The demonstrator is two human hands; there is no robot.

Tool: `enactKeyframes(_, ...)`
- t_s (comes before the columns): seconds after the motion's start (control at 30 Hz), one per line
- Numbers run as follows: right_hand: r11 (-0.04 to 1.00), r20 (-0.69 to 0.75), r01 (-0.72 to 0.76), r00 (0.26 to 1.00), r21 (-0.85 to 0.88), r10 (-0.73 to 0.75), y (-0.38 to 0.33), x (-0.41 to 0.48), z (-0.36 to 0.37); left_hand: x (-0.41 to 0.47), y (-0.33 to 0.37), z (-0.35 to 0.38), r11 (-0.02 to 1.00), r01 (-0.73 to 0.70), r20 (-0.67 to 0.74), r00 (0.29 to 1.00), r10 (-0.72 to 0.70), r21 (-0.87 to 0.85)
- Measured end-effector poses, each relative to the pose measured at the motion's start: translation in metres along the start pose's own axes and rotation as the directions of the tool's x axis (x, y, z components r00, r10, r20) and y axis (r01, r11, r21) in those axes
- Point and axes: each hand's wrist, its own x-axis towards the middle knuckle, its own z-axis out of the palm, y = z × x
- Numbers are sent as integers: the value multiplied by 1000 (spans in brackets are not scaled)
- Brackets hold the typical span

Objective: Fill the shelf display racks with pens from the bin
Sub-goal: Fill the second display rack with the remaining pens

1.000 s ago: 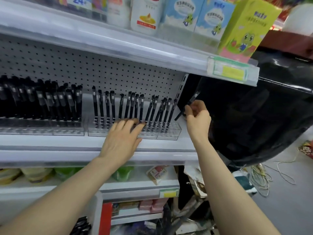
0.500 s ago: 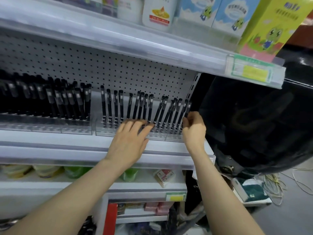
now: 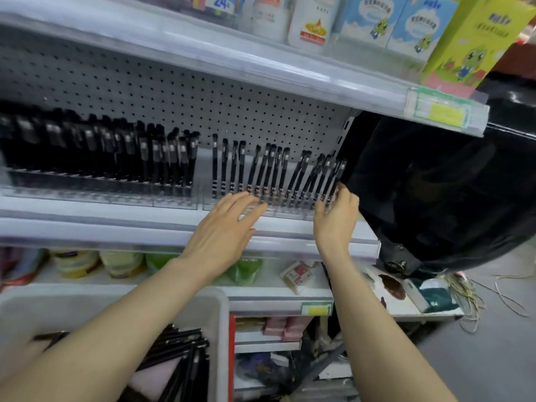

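Retail shop, a general goods aisle. Tiered metal shelves (image 3: 87, 224) with a perforated pegboard back (image 3: 203, 105). Clear label strips (image 3: 261, 68) on the shelf edges carry yellow price tags (image 3: 442, 113). Identical black pens (image 3: 223, 166) stand lined up in clear display racks (image 3: 174, 200). Rows of printed cartons (image 3: 475, 44) on the top shelf, more packaged goods (image 3: 121, 264) below.

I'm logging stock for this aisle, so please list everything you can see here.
left rack: one, clear, middle shelf, packed full
right rack: one, clear, beside it, partly filled
pens: many, black, upright in both racks
bin: one, pale grey, lower left
loose pens: many, black, in bin
cartons: several, blue-white, top shelf
box: one, yellow-green, top shelf right
cover: one, black, right of shelving
left hand: flat, fingers on right rack's front
right hand: at that rack's right end; grip unclear
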Motion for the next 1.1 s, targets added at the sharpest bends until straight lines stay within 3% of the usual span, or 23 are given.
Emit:
enactKeyframes(0.1, 999, 2, -25, 1000, 48, 25, -18, -37, 4, -37, -20, -18, 999, 37, -16, 999, -37, -22)
enactKeyframes(0.23, 986, 56, 86, 994, 141, -95, -50, -99, 17, -96, -58, -33, 990, 131, -62, 989, -135, -52)
enactKeyframes(0.4, 953, 265, 131, 942, 273, -206, -88, -195, 46, -170, -98, -29, 976, 216, -25, 976, -217, -33)
enactKeyframes(0.6, 989, 605, 75, 784, 126, -137, -89, -267, 83, -222, -125, -23, 971, 239, 43, 970, -240, 31)
enactKeyframes(0.8, 919, 802, 394, 557, -29, -213, -77, -280, 90, -218, -118, -14, 958, 284, -21, 959, -283, 37)
enactKeyframes(1.0, 879, 837, 476, 485, -12, -251, -78, -279, 96, -217, -120, -11, 955, 296, -56, 954, -295, 16)
enactKeyframes(1.1, 880, 841, 475, 485, -25, -238, -76, -279, 97, -217, -119, -11, 951, 309, -60, 949, -308, 5)
